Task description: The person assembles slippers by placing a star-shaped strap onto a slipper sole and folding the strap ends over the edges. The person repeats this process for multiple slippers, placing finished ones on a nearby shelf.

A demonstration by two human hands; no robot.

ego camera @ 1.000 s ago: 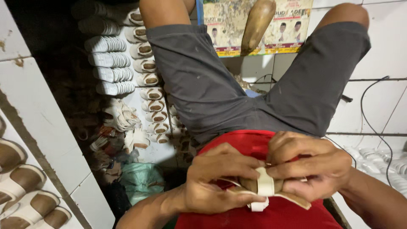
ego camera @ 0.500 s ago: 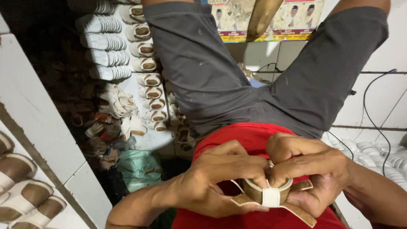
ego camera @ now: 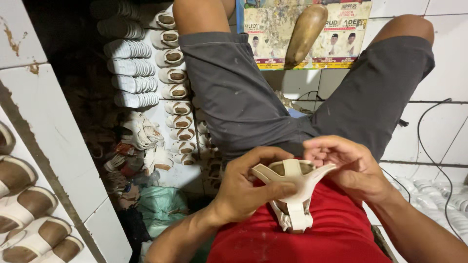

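Note:
I hold a cream strapped sandal upper (ego camera: 293,187) in front of my red shirt, above my lap in grey shorts. My left hand (ego camera: 246,187) grips its left side, thumb lying across the front straps. My right hand (ego camera: 352,168) pinches the right strap end with its fingertips. A band hangs down from the piece toward my shirt. The brown inner lining shows between the straps.
Rows of finished cream and brown sandals (ego camera: 173,92) and stacked white soles (ego camera: 129,68) lie on the floor at left. More sandals (ego camera: 22,214) sit on a white tiled ledge at lower left. A green bag (ego camera: 163,209), a poster and a brown wooden shoe form (ego camera: 304,34) are nearby.
My hands have opened out from a tight clasp; the sandal piece is turned up and spread, with its straps now facing me. The view has tilted slightly.

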